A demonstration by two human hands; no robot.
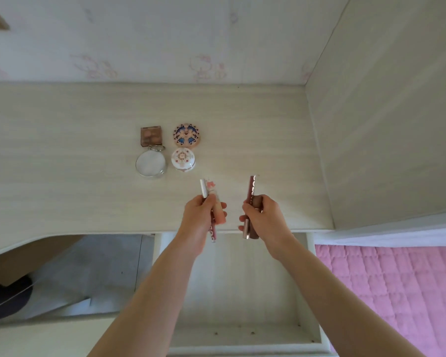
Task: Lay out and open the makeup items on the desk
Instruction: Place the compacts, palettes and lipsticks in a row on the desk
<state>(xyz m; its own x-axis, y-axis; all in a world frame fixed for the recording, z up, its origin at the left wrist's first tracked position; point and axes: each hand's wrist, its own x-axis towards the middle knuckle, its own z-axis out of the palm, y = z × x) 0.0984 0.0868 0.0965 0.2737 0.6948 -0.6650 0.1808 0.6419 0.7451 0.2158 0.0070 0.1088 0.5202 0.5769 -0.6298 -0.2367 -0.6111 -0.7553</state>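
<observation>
Head view: pale wood-grain desk (62, 150), four items already set down in a tight two-by-two block mid-desk, well off the front edge. Back row: small brown square eyeshadow palette (151, 136), beside it a round compact with a blue-and-peach patterned lid (186, 136). Front row: round clear-rimmed white puff case with a metal ring (151, 164), ring touching the palette; beside it a white domed compact with a floral top (183, 159). All four look closed as far as I can tell.

Left hand (200, 217) curled tight round a bundle of slim lip tubes, silver and pink ends (208, 188) sticking out above the fist, over the desk near the front edge. Right hand (262, 216) likewise wrapped round dark mauve lip tubes (252, 188), just right of the left hand. Count per hand unclear, at least two each.

Below the front edge, an open white drawer (240, 279); nothing visible in it.

Progress estimate: layout about halfway, tubes not yet placed. Opening not started; every lid and cap left to do.
</observation>
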